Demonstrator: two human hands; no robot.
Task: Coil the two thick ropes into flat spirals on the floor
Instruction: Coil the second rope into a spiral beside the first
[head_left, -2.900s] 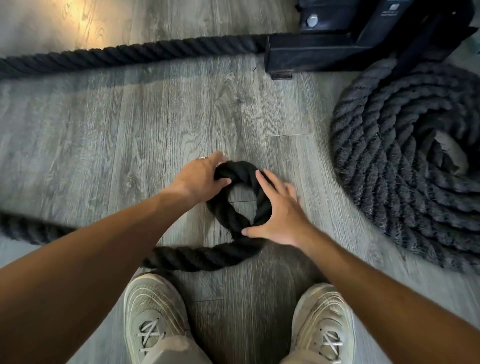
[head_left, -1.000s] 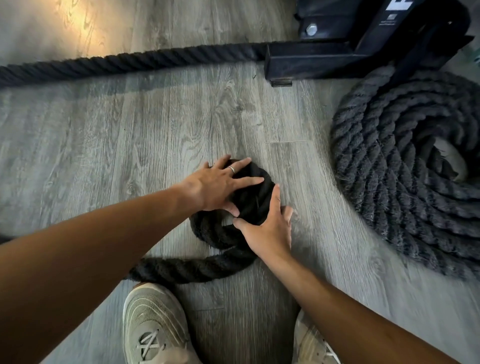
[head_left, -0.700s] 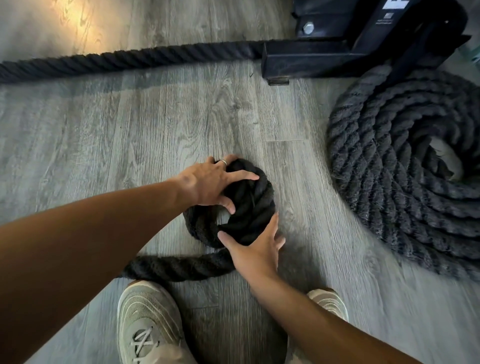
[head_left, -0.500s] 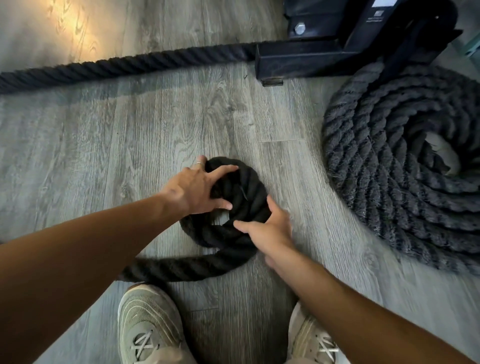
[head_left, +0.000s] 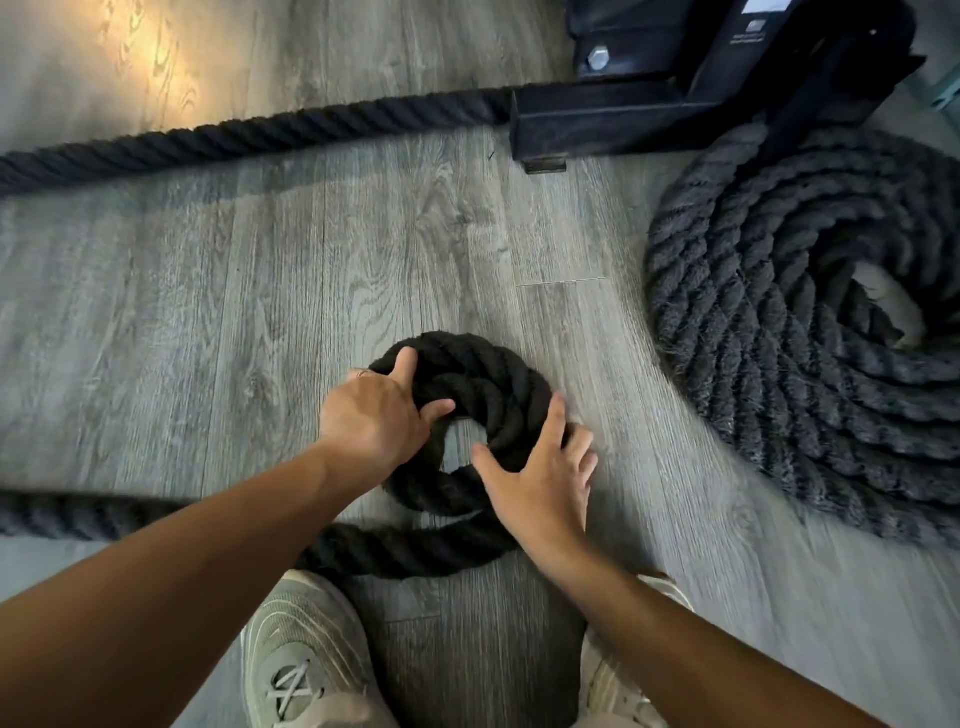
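Note:
A thick black rope forms a small tight coil (head_left: 483, 384) on the grey wood floor in front of me, with a small gap at its centre. My left hand (head_left: 376, 415) grips the coil's left side, thumb hooked into the centre gap and fingers over the outer edge. My right hand (head_left: 540, 478) lies on the coil's lower right with fingers spread and fairly straight, thumb toward the centre. The rope's loose tail (head_left: 405, 551) runs under my arms and off to the left. A large finished spiral of rope (head_left: 779, 322) lies at the right.
A black metal frame base (head_left: 639, 109) with a bolt stands at the top right. A straight length of rope (head_left: 249, 135) runs from it across the top to the left edge. My two pale sneakers (head_left: 306, 654) stand at the bottom.
The small coil has gained a wrap and tightened. My left hand shifted from lying on top to gripping the left side. My right hand slid round the lower right edge.

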